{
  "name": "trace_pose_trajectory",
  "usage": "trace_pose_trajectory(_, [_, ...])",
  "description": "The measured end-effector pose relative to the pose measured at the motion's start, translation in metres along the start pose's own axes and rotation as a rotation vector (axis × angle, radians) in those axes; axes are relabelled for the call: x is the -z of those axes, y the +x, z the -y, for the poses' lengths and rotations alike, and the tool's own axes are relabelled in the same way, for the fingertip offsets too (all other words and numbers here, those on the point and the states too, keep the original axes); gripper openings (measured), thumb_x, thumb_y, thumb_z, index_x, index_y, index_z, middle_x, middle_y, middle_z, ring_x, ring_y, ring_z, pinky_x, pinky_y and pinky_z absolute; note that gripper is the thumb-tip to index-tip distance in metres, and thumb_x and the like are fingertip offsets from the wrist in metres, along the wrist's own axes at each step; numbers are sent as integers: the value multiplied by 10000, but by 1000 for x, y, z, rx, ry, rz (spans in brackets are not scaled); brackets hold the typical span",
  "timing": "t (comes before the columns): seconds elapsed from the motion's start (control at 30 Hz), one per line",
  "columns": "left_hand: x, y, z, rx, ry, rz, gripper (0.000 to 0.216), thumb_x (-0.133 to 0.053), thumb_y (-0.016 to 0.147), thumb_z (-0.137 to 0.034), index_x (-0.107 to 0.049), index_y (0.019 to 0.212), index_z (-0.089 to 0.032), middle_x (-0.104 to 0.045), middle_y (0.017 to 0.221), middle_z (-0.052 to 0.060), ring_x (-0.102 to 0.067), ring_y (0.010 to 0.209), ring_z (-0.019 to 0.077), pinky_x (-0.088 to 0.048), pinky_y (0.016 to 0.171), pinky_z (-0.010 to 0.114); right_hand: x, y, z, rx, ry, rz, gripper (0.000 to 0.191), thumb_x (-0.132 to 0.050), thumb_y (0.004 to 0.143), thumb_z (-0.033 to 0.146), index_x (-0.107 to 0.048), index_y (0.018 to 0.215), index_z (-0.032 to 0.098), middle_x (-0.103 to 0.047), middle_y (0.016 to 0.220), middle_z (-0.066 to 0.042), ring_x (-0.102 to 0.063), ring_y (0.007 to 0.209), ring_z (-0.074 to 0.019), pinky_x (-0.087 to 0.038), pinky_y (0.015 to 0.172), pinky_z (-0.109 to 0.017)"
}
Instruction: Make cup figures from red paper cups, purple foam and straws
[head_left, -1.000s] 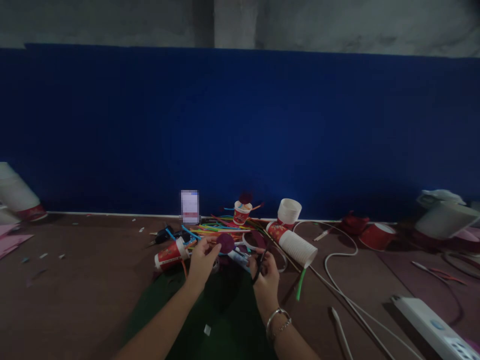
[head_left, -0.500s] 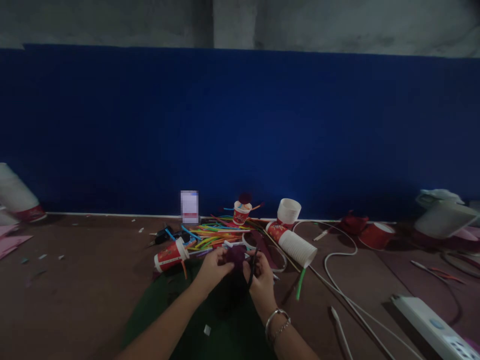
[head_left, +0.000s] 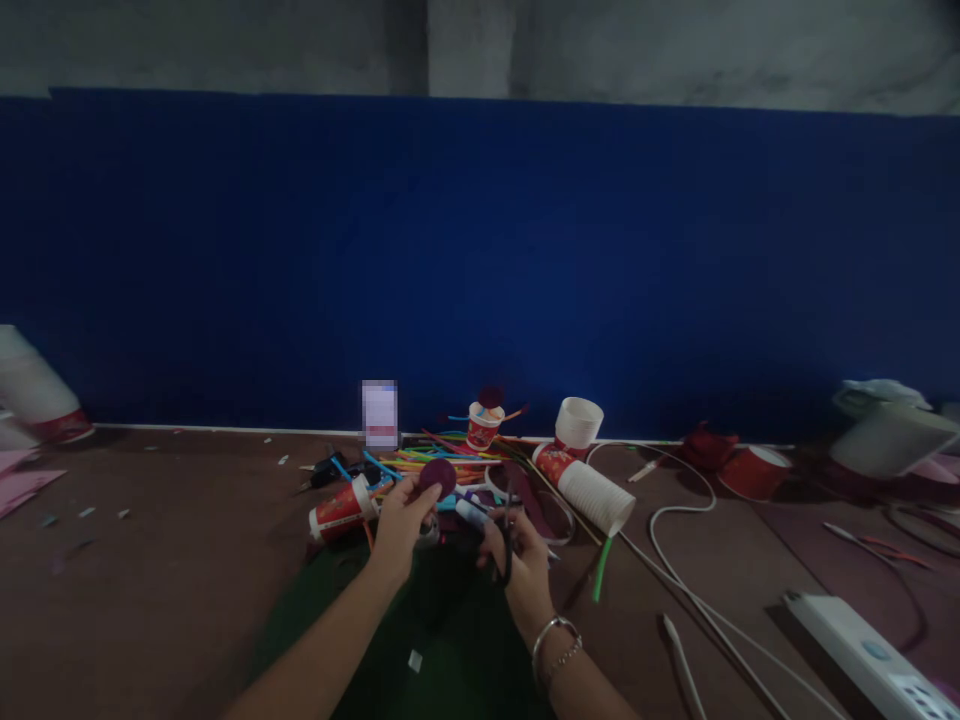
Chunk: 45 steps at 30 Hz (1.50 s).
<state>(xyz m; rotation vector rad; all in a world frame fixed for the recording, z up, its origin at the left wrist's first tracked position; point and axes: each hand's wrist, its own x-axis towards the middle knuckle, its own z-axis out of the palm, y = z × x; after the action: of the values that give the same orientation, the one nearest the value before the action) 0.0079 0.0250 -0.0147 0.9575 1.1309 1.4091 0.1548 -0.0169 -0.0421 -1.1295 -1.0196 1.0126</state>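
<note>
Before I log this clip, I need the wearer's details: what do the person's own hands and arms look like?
The left hand and right hand are ungloved, with no sleeves showing. The right wrist wears two silver-coloured pieces: a smooth, rounded bangle and a thinner, chain-like bracelet. No jewellery shows on the left wrist.

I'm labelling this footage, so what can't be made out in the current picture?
All in the head view:
Lit screen: content blurred by pixelation.
Dark tool: partly hidden by the right hand.
Purple disc: partly covered by the left hand.
Power strip: cut off at the bottom right.
</note>
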Motion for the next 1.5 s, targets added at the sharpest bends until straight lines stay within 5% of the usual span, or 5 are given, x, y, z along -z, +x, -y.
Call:
trace_pose_trajectory(0.17, [-4,-6,2,60,-39,48,275,-721,608,-357,-597,731,-144,-516,487,-59,-407,400,43,-282,393,154,-5,-3,-5,-90,-31,262,368,-668,687,500,-551,805,172,-535,487,52,-521,365,-99,-328,290,-151])
trace_pose_trajectory(0.37, [-9,-12,2,83,-92,89,254,-740,589,-304,-598,722,-142,-547,509,-51,-442,423,52,-305,418,159,-5,-2,-14,-131,-66,364,402,-649,685,532,-524,808,171,-531,479,65,-515,338,-83,-321,274,-128])
trace_pose_trajectory(1.07, [-9,-11,-1,69,-47,127,229,-698,621,-285,-602,768,-138,-515,499,-61,-407,420,49,-292,408,157,-6,-3,-7,-123,-86,360,378,-677,662,513,-542,735,167,-500,437,70,-469,330,-73,-346,293,-148])
trace_pose_trajectory(1.3, [2,0,-5,6,-65,35,209,-682,619,-327,-580,663,-151,-472,465,-69,-395,410,50,-280,415,164,-3,4,5,-135,-89,159,476,-668,651,539,-479,920,195,-541,483,69,-518,385,-113,-340,317,-170])
trace_pose_trajectory(1.5, [8,5,-11,79,3,1,256,-692,593,-372,-608,681,-147,-495,459,-59,-429,422,68,-305,417,172,20,21,30,-154,-557,246,309,-633,685,468,-522,780,196,-524,467,49,-507,405,-135,-364,402,-224])
